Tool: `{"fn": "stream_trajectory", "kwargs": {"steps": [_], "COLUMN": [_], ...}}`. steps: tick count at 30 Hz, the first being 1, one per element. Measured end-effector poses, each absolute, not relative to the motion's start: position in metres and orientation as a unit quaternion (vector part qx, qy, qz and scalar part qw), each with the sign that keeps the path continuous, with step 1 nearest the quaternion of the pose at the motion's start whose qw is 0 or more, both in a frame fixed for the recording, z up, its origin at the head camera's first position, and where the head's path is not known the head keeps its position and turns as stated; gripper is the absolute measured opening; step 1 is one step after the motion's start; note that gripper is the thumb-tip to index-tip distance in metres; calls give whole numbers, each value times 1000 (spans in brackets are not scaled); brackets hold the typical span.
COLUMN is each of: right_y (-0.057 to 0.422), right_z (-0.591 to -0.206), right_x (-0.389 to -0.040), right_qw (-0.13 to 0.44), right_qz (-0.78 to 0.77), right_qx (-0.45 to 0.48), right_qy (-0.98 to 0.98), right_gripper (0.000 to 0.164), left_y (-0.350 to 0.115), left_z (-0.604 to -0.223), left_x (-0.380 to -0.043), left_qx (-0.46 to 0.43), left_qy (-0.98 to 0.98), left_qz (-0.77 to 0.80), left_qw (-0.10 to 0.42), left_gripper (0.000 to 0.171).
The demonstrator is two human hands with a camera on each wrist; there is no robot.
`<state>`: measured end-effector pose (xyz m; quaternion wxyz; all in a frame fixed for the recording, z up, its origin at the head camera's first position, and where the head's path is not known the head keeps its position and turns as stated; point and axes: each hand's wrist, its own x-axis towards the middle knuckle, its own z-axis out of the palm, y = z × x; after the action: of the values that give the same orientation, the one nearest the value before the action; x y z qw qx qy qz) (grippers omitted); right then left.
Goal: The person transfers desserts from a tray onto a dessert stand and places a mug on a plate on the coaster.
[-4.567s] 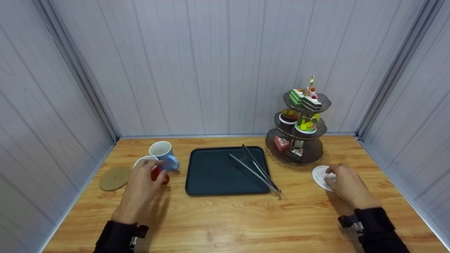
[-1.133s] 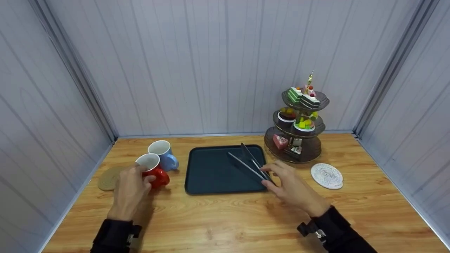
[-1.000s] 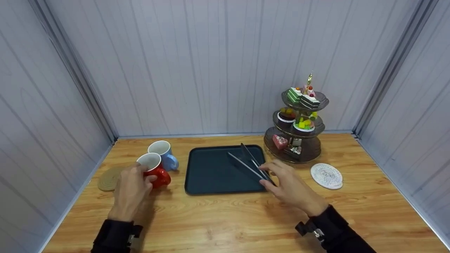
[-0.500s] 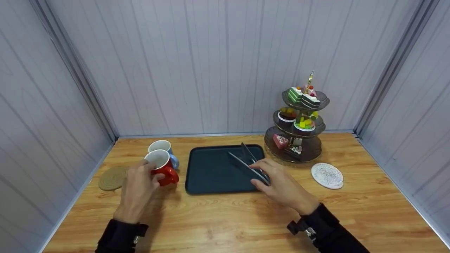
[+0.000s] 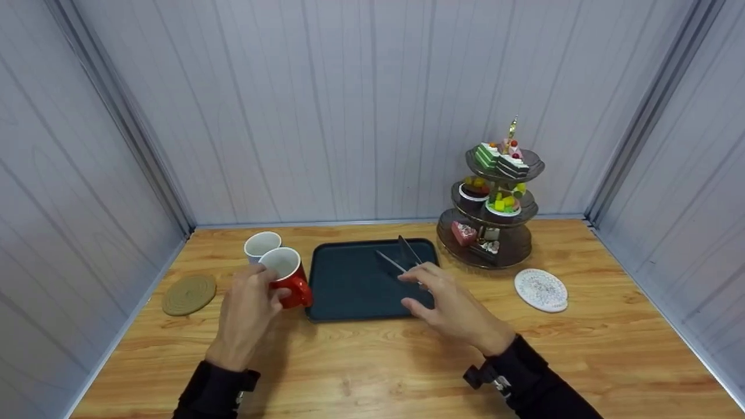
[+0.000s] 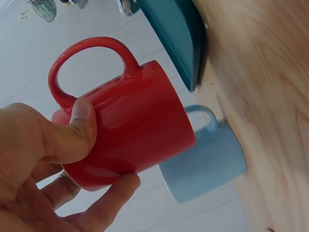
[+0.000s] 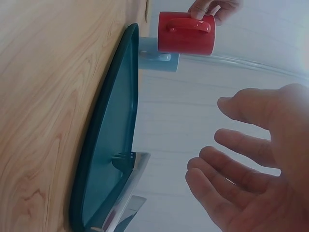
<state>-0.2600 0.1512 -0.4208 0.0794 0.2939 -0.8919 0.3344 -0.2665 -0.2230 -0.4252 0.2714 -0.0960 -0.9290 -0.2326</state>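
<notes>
A red mug [image 5: 293,285] with a white inside is gripped by my left hand [image 5: 247,311], thumb on one side and fingers on the other. In the left wrist view the mug [image 6: 128,125] hangs above the wooden table, clear of it. Behind it stands a light blue mug [image 6: 205,159], mostly hidden in the head view. My right hand [image 5: 451,305] hovers over the right part of the dark green tray [image 5: 349,291] with its fingers spread and nothing in them. Metal tongs [image 5: 391,261] lie on the tray, partly covered by that hand in the head view.
A three-tier stand [image 5: 515,253] with toy cakes and cupcakes stands at the back right. To its front right lies a white round coaster [image 5: 541,290]. A tan woven coaster [image 5: 189,295] is at the left. Panelled walls border the table's back and sides.
My left hand has taken hold of the red mug, lifted it and carried it right towards the tray. My right hand has gone left from the white coaster to over the tongs and tray.
</notes>
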Motion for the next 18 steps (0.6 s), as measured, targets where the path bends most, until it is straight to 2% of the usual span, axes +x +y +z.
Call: {"fn": "stream_trajectory", "kwargs": {"steps": [10,18], "right_y": [141,134], "right_z": [-422,-422], "right_x": [-260,-260], "right_qw": [61,73], "right_qz": [355,356], "right_qx": [309,327], "right_qy": [-880,-873], "right_gripper": [38,40], "left_y": [-206,-194], "left_z": [-424,-423], "left_x": [-265,-264], "left_qx": [-106,-122], "left_qy": [-932,-929], "left_qz": [-230,-226], "left_qw": [260,267], "left_gripper": [20,18]}}
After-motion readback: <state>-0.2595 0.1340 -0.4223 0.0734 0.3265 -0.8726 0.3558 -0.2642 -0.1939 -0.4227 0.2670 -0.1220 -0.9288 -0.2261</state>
